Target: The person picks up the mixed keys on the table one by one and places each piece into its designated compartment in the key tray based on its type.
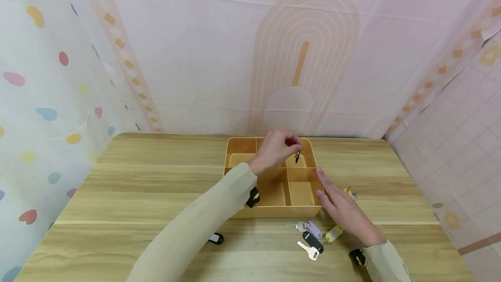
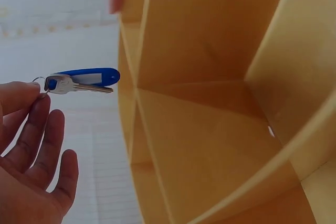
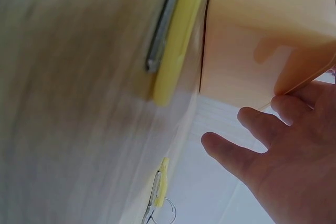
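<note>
Head view: I find the left hand point(image 1: 275, 146) above the back row of the orange compartment tray point(image 1: 274, 212), its fingertips pinching the upper end of a key tag point(image 1: 298, 156). Governing relation: the tag hangs below those fingertips, long axis near upright with a slight lean, over the back-right compartment point(image 1: 306, 160). The left hand is the nearer, having hold of it; the right hand point(image 1: 344, 208) lies at the tray's right wall, fingers fairly straight. On the table point(image 1: 156, 212), in front, I log a purple tag point(image 1: 314, 229), a black tag point(image 1: 313, 242) and a yellow tag point(image 1: 334, 233). The left sleeve point(image 1: 195, 225) partly covers another black tag point(image 1: 216, 238). The held tag's height above the rim I cannot establish here.

Left wrist view: the held tag reads blue, a silver key point(image 2: 62, 84) alongside, both on a ring pinched by thumb and forefinger; the other fingers stand apart. Free ends point trayward, with no contact evident. A pale spot point(image 2: 271, 131) inside the tray I cannot identify.

Right wrist view: the right fingers are spread, at least one tip at the tray's edge. The nearer yellow tag is cut off by the frame and blurred. I cannot make out the held tag.
</note>
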A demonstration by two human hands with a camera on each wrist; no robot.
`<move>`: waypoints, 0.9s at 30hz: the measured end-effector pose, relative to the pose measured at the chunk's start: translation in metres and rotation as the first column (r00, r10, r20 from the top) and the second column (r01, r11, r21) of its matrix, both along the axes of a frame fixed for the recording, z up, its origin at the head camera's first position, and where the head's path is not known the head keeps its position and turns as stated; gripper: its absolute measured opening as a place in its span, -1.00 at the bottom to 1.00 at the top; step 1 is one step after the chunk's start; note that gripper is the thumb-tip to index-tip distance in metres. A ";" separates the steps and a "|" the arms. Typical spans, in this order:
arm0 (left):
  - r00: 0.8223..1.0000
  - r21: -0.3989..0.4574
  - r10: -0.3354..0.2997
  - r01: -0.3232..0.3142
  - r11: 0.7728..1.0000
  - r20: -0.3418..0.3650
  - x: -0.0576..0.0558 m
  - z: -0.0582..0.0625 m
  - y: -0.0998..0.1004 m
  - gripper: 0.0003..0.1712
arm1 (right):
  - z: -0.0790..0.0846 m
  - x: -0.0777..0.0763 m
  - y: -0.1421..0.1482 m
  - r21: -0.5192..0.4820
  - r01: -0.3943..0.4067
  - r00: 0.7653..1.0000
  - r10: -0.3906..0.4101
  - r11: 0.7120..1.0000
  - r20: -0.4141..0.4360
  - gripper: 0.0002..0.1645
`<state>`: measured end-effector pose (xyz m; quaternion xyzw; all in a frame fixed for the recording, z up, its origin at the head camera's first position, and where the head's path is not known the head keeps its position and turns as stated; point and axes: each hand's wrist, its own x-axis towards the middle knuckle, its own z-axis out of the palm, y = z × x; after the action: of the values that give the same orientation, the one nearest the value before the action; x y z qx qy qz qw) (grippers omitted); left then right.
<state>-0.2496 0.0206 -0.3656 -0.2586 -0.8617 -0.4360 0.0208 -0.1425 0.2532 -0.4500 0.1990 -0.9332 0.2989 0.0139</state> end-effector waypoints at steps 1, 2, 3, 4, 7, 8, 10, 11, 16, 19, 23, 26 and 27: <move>1.000 -0.013 0.004 -0.004 1.000 0.001 -0.002 -0.002 0.001 -0.92 | 0.000 0.000 0.000 0.001 -0.002 1.000 0.002 1.000 0.002 -0.26; 1.000 -0.026 0.008 -0.008 1.000 -0.002 -0.003 -0.003 0.001 -0.93 | 0.000 0.000 0.000 0.002 -0.002 1.000 0.002 1.000 0.003 -0.26; 1.000 -0.039 0.011 -0.011 0.999 -0.002 -0.004 -0.005 0.002 -0.93 | 0.000 0.000 0.000 0.004 -0.002 1.000 0.002 1.000 0.007 -0.26; 1.000 -0.048 0.012 -0.012 0.999 0.001 -0.005 -0.006 0.002 -0.93 | 0.000 0.000 0.000 0.005 -0.002 1.000 0.002 1.000 0.012 -0.26; 1.000 -0.074 0.016 -0.015 0.997 0.008 -0.008 -0.009 0.002 -0.92 | 0.000 0.001 0.000 0.007 -0.004 1.000 0.004 1.000 0.019 -0.26; 1.000 -0.081 0.015 -0.014 0.997 0.010 -0.009 -0.010 0.002 -0.92 | 0.000 0.001 0.000 0.006 -0.004 1.000 0.004 1.000 0.020 -0.26; 1.000 -0.091 0.017 -0.015 0.996 0.017 -0.011 -0.011 0.001 -0.92 | 0.000 0.001 0.000 0.006 -0.005 1.000 0.005 1.000 0.020 -0.26; 1.000 -0.095 0.020 -0.017 0.995 0.022 -0.012 -0.012 0.001 -0.92 | 0.000 0.001 -0.001 0.005 -0.007 1.000 0.007 1.000 0.018 -0.26; 0.998 -0.118 0.034 -0.028 0.993 0.054 -0.015 -0.013 -0.001 -0.93 | 0.001 0.000 -0.002 0.008 -0.006 1.000 0.006 1.000 0.014 -0.25; 0.996 -0.132 0.039 -0.028 0.991 0.081 -0.015 -0.013 -0.002 -0.88 | 0.001 -0.001 -0.002 0.009 -0.008 1.000 0.008 1.000 0.014 -0.25; 0.990 -0.149 0.037 -0.016 0.989 0.138 -0.014 -0.014 -0.003 -0.63 | 0.001 -0.001 -0.002 0.008 -0.008 1.000 0.008 1.000 0.030 -0.24; 0.987 -0.171 0.033 -0.005 0.985 0.159 -0.012 -0.014 -0.005 -0.42 | 0.001 -0.001 -0.002 0.005 -0.008 0.999 0.008 1.000 0.037 -0.24; 0.987 -0.181 0.028 0.001 0.983 0.155 -0.011 -0.013 -0.005 -0.37 | 0.001 -0.001 -0.002 0.004 -0.010 0.999 0.010 1.000 0.038 -0.24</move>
<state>-0.2609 0.0152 -0.3790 -0.2183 -0.8984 -0.3749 -0.0679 -0.1439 0.2513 -0.4493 0.1979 -0.9330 0.3006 -0.0055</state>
